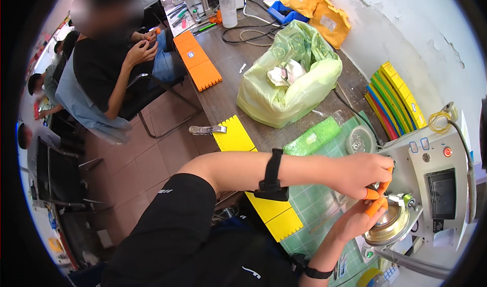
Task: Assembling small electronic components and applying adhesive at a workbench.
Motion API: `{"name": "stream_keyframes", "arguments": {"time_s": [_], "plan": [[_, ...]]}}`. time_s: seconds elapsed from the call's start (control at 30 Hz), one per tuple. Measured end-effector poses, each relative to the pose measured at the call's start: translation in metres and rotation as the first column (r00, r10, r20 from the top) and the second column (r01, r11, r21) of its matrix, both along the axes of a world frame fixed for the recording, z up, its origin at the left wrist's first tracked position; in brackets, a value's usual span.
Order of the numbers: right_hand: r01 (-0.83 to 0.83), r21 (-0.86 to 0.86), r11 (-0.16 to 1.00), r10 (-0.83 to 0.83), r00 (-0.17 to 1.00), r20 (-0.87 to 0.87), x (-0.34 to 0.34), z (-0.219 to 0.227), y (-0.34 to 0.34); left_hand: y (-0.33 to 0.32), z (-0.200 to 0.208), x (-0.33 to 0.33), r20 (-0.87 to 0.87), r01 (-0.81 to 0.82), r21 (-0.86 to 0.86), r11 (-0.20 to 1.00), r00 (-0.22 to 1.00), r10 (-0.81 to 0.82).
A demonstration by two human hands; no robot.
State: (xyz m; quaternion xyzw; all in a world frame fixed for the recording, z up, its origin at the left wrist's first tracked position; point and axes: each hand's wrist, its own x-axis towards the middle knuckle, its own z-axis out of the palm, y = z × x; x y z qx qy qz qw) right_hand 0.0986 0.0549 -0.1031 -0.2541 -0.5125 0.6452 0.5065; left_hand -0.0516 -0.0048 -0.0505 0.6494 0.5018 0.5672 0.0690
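1 head-worn fisheye view, looking steeply down and rightward over person's own forearms. Sitting close above green gridded cutting mat (309, 203) and grey boxy benchtop machine (431, 180) at lower right; dark wooden table (228, 69) receding toward top; edges bending near dark circular rim. No 2nd view sharing scene.

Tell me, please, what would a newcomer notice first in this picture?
Probably the two hands meeting at the lower right: the left hand and the right hand, both with orange fingertip covers, work at a shiny round metal dish on a white machine. Behind them a big pale green plastic bag sits on the wooden table, and bright yellow toothed trays lie near the left forearm.
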Motion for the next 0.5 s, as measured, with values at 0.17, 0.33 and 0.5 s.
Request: {"name": "stream_keyframes", "arguments": {"time_s": [0.17,0.33,0.5], "plan": [[-0.068,0.066,0.995,0.071,0.997,-0.036,0.002,-0.004,0.005,0.003,0.014,0.004,-0.005,0.007,-0.139,0.990,1.000,-0.007],[-0.071,-0.010,0.997,0.071,0.996,-0.048,0.003,-0.004,0.003,0.003,0.019,0.004,-0.065,-0.042,-0.212,0.976,0.997,0.029],[-0.062,-0.075,0.995,0.053,0.991,-0.122,0.021,0.010,-0.029,-0.017,0.016,0.025,-0.460,-0.019,0.130,0.991,0.885,0.077]]}}
